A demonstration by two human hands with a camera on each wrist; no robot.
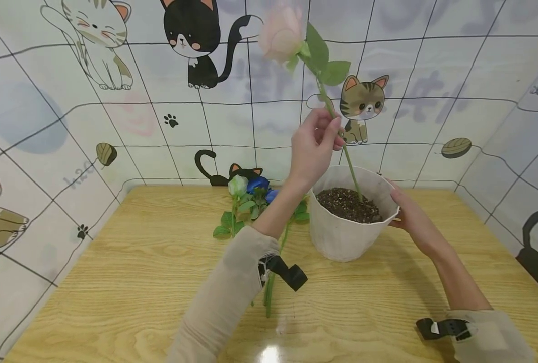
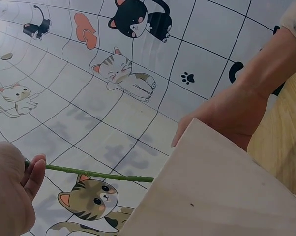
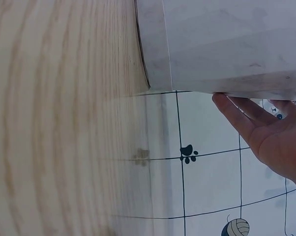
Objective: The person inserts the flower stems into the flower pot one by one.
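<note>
Thumb and fingers of my left hand [image 1: 313, 146] pinch the green stem of a pale pink rose [image 1: 280, 38] above a white pot [image 1: 346, 237]. The lower end of the stem meets the dark soil [image 1: 341, 204] inside; how deep it goes is hidden. In the left wrist view the stem [image 2: 94, 173] runs from the fingers past the pot's rim. My right hand [image 1: 414, 222] grips the pot's right side at the rim, its thumb by the rim. The right wrist view shows its fingers [image 3: 236, 115] against the outer wall.
Several cut flowers, among them a white rose [image 1: 238, 185] and blue roses [image 1: 257, 184], lie on the wooden table [image 1: 137, 282] left of the pot, partly behind my left forearm. A cat-patterned sheet [image 1: 278, 121] rises behind the table and at both sides.
</note>
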